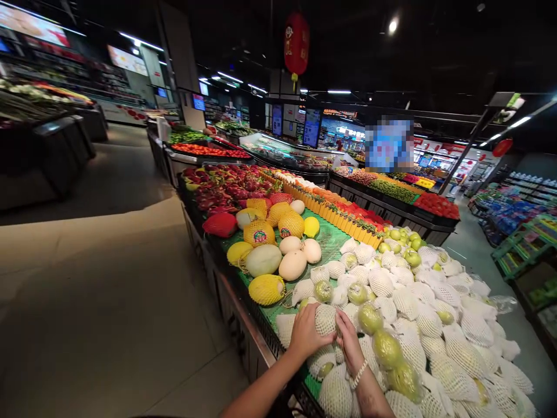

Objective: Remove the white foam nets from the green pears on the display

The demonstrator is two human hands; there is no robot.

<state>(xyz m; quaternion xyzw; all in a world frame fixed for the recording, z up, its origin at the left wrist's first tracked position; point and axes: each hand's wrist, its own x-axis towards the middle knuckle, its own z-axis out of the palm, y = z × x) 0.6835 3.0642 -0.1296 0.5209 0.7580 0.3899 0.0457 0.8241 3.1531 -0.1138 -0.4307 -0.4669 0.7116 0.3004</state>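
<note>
Well to the left of the hands, we note bare pale floor (152,325), then the dark edge of the display stand (243,313). Beyond the left hand and slightly to its left, we record a yellow melon (266,289) in netting; farther out in that direction lie a pale green melon (263,259) and several cream-coloured ones (293,265), all on green mesh (333,232).

Left hand (304,334): wrapped about the left side of a white-netted fruit (325,320), thumb across its near side. We place this fruit directly between the two hands, touching both, above the others. Right hand (348,337): fingers closed against the fruit's right side; we see a pale beaded bracelet (359,374) at the wrist. The hands are close together, clamped on the one fruit.

Just right of the right hand, we log green fruits (388,348) in clear wrap, in a slanting row. Farther right spreads a heap of netted fruit (461,348).
</note>
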